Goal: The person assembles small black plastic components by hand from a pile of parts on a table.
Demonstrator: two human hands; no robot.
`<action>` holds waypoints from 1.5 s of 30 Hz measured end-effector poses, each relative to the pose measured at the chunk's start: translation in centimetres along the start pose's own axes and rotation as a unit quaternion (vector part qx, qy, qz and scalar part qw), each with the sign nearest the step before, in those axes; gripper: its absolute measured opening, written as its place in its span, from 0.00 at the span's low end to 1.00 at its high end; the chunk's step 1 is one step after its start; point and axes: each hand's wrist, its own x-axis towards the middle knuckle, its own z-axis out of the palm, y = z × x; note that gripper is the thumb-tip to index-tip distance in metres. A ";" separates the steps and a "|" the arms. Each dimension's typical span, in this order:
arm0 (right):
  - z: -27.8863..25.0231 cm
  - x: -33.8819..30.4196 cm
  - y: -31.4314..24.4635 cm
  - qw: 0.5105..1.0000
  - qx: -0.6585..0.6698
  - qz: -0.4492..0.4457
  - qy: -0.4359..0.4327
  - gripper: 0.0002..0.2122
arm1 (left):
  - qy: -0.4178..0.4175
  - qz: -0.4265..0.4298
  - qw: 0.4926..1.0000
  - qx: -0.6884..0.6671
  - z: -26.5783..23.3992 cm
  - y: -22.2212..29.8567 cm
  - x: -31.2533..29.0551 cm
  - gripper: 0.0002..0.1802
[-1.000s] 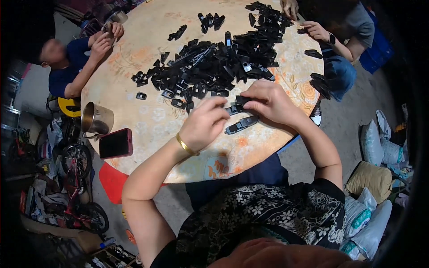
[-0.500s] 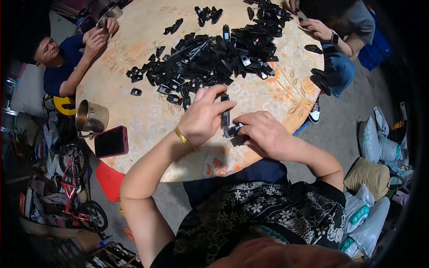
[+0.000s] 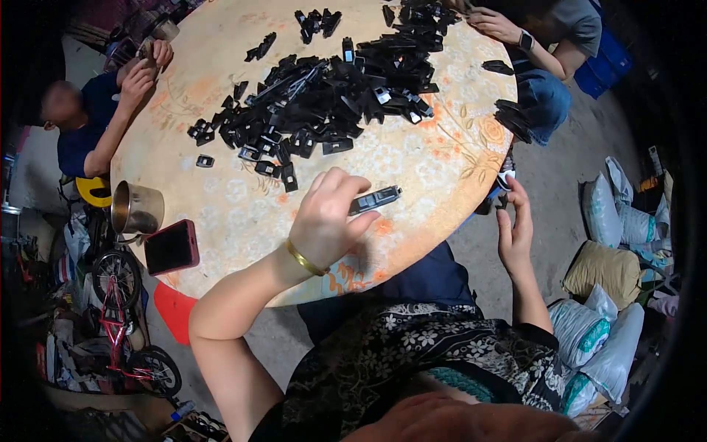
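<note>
My left hand (image 3: 331,210) is over the near part of the table, thumb and fingers closed on a long black plastic part (image 3: 377,199). A gold bangle (image 3: 303,259) circles that wrist. Beyond the table's right edge, my right hand (image 3: 518,234) is raised with a small dark piece (image 3: 503,201) at its fingertips; its exact kind is too small to make out. A big heap of black plastic parts (image 3: 317,103) lies farther back, several of them with pale or metallic spots. A loose one (image 3: 205,160) sits to its left.
The round table (image 3: 243,214) has a flowered cloth. A metal mug (image 3: 143,208) and a phone (image 3: 171,247) stand at its left edge. People sit far left (image 3: 96,132) and far right (image 3: 545,44), hands at the table. Sacks (image 3: 582,331) and a red bicycle (image 3: 114,317) are on the floor.
My right hand has moved from beside the left hand out past the table's right edge. The long part in my left hand has swung from upright in view to nearly crosswise.
</note>
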 end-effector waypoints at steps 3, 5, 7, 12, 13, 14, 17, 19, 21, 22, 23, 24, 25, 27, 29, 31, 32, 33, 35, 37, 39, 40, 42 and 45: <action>0.7 3.0 -3.4 0.996 0.009 -0.088 -0.017 0.10 | -0.025 -0.024 0.999 0.009 -0.7 -0.3 -0.6 0.14; 1.5 5.3 -6.2 0.976 0.008 -0.198 -0.095 0.11 | -0.050 -0.033 0.998 -0.011 -0.7 -0.7 -0.4 0.13; 4.1 7.3 -7.6 0.954 0.023 -0.265 -0.140 0.12 | -0.053 -0.042 0.997 -0.027 -0.4 -0.9 -0.4 0.12; 5.8 10.3 -9.0 0.924 0.006 -0.295 -0.242 0.11 | -0.055 -0.071 0.996 -0.022 -1.4 -0.8 -0.3 0.12; 5.7 10.6 -9.1 0.920 -0.005 -0.317 -0.232 0.12 | -0.049 -0.062 0.997 -0.025 -1.3 -0.9 -0.2 0.12; 5.5 10.8 -9.2 0.919 -0.004 -0.319 -0.233 0.12 | -0.047 -0.063 0.997 -0.025 -1.3 -1.0 -0.2 0.12; 5.2 11.1 -9.1 0.910 -0.023 -0.333 -0.245 0.12 | -0.026 -0.008 0.999 -0.033 -1.2 -1.2 -0.3 0.11; 5.8 11.0 -9.1 0.903 0.009 -0.348 -0.250 0.12 | -0.037 0.027 0.998 -0.036 -1.1 -1.8 -0.2 0.10; 7.1 10.2 -9.0 0.901 0.080 -0.331 -0.268 0.11 | -0.043 0.027 0.997 -0.052 -0.3 -1.3 -0.2 0.10; 7.2 10.3 -9.0 0.900 0.081 -0.335 -0.267 0.11 | -0.040 0.028 0.998 -0.049 -0.3 -1.3 -0.3 0.10; 7.2 10.4 -9.0 0.898 0.079 -0.335 -0.274 0.11 | -0.034 0.045 0.998 -0.031 -0.2 -1.4 -0.4 0.11; 7.2 10.6 -9.0 0.896 0.076 -0.335 -0.281 0.11 | -0.028 0.062 0.998 -0.013 -0.3 -1.5 -0.4 0.11; 6.8 11.2 -9.4 0.891 0.071 -0.324 -0.311 0.11 | -0.050 0.066 0.996 -0.015 -0.7 -1.5 -0.1 0.12; 7.1 12.7 -9.2 0.867 0.109 -0.304 -0.380 0.11 | -0.110 0.035 0.993 -0.036 -2.1 -1.6 0.8 0.12; 7.9 13.2 -9.2 0.872 0.127 -0.264 -0.392 0.12 | -0.172 -0.030 0.983 -0.049 -3.5 -2.3 2.2 0.11; 9.5 14.1 -9.6 0.903 0.069 -0.309 -0.290 0.12 | -0.009 -0.069 0.996 0.056 -4.5 -4.3 4.2 0.07; 10.4 14.4 -10.2 0.912 0.039 -0.329 -0.243 0.12 | 0.061 -0.028 0.988 0.142 -5.3 -6.4 5.4 0.07; 11.7 14.7 -10.2 0.911 0.004 -0.362 -0.198 0.10 | 0.119 -0.024 0.968 0.220 -5.8 -8.1 6.8 0.08; 13.6 15.1 -10.9 0.901 -0.060 -0.369 -0.220 0.11 | 0.109 -0.113 0.932 0.327 -6.9 -11.2 8.9 0.13; 14.9 15.2 -11.1 0.887 -0.135 -0.375 -0.235 0.12 | 0.026 -0.178 0.927 0.330 -7.6 -13.4 10.6 0.14; 14.6 15.3 -11.3 0.890 -0.103 -0.376 -0.236 0.12 | -0.009 -0.222 0.926 0.304 -7.7 -14.2 11.2 0.14; 14.4 15.4 -11.1 0.895 -0.074 -0.370 -0.237 0.12 | 0.011 -0.224 0.926 0.303 -7.3 -14.1 11.4 0.13; 13.9 15.6 -10.4 0.904 -0.009 -0.365 -0.220 0.12 | 0.034 -0.227 0.925 0.303 -7.3 -14.0 11.4 0.12; 13.1 16.0 -9.8 0.923 0.036 -0.324 -0.207 0.13 | 0.104 -0.260 0.946 0.162 -7.9 -13.5 10.3 0.11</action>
